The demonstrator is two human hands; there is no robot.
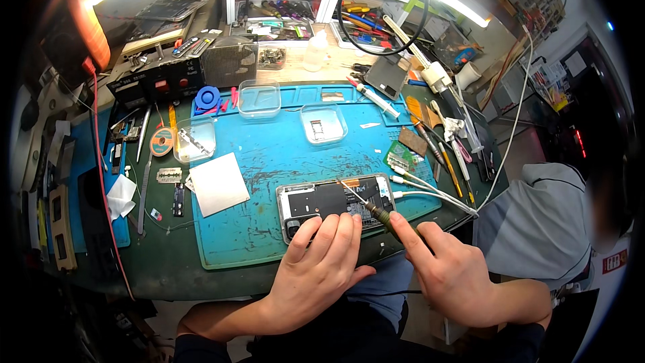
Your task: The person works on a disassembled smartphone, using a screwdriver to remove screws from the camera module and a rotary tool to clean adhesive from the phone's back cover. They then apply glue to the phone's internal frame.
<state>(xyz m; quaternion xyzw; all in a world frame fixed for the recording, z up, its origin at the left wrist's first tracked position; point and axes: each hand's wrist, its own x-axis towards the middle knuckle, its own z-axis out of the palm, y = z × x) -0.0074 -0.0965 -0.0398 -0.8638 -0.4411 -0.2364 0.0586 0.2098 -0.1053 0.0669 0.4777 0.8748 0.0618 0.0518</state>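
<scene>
Both hands work at the lower centre of the frame, on the near side of an opened phone (309, 202) lying on a blue mat (255, 235). Its long axis runs roughly left to right, the right end slightly higher in the frame. The left hand (319, 272) is the nearer one: its fingers, close together, rest on the phone's lower edge, the thumb standing away to the right. The right hand (450, 265) sits off the lower right corner, pinching the ridged, dark green handle of a screwdriver (377, 214) — its slim metal shaft slants up and left across the phone, though I cannot tell whether the tip touches.

Inside the phone's rounded rim lie flat matte-black panels, with a dark camera block at the lower left and a coppery strip near the upper edge. White, smooth-skinned cables (430, 195) reach its right end. Left of it lies a flat, pale square card (220, 185); above, a clear plastic box (302, 121) with rounded corners. The mat is scuffed and scratched — the surface (164, 262) beneath it is dark green.
</scene>
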